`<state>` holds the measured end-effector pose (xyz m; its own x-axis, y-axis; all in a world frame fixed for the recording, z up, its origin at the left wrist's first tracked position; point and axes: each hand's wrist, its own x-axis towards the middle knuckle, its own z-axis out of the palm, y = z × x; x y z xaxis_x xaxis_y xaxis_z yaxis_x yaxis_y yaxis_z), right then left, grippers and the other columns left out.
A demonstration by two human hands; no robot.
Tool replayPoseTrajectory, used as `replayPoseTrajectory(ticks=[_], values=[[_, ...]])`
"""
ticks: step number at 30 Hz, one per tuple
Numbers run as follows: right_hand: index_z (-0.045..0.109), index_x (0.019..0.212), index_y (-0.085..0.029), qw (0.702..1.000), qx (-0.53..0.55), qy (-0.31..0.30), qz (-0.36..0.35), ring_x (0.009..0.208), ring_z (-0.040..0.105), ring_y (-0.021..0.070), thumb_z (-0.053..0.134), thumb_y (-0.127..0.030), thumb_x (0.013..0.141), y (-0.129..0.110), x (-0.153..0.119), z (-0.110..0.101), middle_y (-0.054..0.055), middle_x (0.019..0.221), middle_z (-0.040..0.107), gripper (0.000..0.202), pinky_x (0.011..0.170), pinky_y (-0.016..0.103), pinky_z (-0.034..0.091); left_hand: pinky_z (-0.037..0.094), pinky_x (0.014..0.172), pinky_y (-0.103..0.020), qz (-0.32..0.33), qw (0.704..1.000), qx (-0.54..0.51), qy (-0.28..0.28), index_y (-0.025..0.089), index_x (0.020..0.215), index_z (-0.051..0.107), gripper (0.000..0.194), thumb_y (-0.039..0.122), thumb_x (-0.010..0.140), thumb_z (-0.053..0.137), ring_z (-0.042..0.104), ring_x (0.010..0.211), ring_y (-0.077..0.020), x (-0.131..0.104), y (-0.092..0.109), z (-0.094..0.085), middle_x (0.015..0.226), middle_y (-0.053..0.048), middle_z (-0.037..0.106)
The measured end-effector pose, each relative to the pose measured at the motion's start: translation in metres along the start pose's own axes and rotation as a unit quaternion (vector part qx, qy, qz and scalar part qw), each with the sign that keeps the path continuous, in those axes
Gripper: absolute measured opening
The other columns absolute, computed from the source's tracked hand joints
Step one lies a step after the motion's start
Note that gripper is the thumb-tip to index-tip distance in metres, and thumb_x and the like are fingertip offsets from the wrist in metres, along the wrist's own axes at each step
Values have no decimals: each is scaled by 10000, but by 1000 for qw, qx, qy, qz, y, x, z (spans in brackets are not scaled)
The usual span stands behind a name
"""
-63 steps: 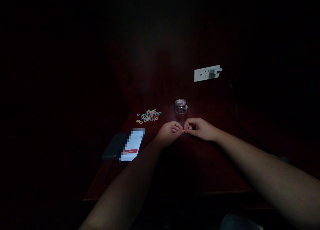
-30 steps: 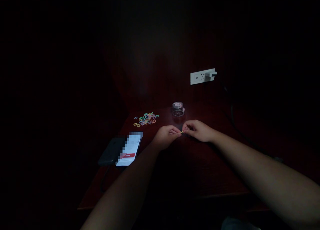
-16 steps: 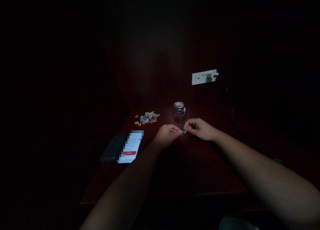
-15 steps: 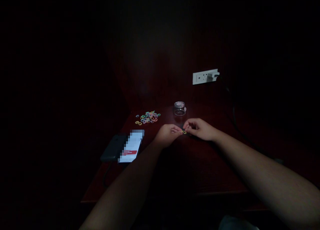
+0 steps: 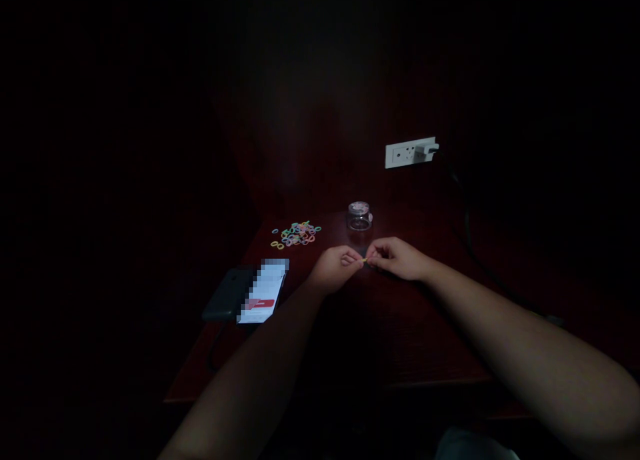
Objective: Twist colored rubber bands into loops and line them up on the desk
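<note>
A small yellow hair tie (image 5: 365, 260) is pinched between my two hands, just in front of a clear jar. My left hand (image 5: 336, 269) grips its left end with thumb and fingertips. From the other side, my right hand (image 5: 398, 257) holds it the same way; most of the band is hidden by the fingers. The clear round jar (image 5: 359, 217) with a patterned lid stands upright behind the hands. To the left of it lies a loose pile of colourful hair ties (image 5: 300, 234).
A lit phone (image 5: 264, 293) lies at the left beside a dark flat device (image 5: 227, 293) with a cable. On the back wall is a white socket (image 5: 411, 153) with a plug, its dark cord running down the right. The dark red table (image 5: 380, 340) has its front edge below my forearms.
My right hand has moved slightly left, closer to my left hand. The yellow hair tie, an open loop before, now shows only as a short strip between the fingertips.
</note>
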<state>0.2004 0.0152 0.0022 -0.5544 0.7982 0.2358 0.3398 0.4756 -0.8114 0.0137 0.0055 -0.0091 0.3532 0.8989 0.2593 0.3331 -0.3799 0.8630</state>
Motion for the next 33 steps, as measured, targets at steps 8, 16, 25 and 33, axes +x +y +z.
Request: replayPoseTrajectory(ticks=[8,16,25,33], values=[[584,780,-127,999,-21,22,-23,575,471,93,537,-313,751,4,0,0,7,636,543,194,538,212,377,441,569,-198,-2,1000,1,-6,102,789,601,156,207,677,629,541,605,-83,1,-1,1,682,-33,608],[576,721,-133,995,-58,75,11,564,472,94,512,-250,712,11,3,-5,8,634,557,134,528,203,368,423,549,-184,-28,1000,-4,-5,106,855,590,214,195,665,634,520,581,-67,-2,1,1,695,-26,598],[614,648,-166,945,-186,190,188,552,516,107,570,-245,659,42,1,-45,17,614,610,91,512,209,354,423,545,-188,-31,999,5,-8,114,836,606,217,261,680,633,521,586,-75,-2,-1,-3,698,-30,593],[649,639,-179,924,-222,201,236,568,543,126,619,-268,640,45,5,-45,41,635,632,93,524,230,359,408,535,-179,-34,999,-3,-13,108,822,609,213,268,683,629,513,574,-69,-2,-2,-1,688,-27,592]])
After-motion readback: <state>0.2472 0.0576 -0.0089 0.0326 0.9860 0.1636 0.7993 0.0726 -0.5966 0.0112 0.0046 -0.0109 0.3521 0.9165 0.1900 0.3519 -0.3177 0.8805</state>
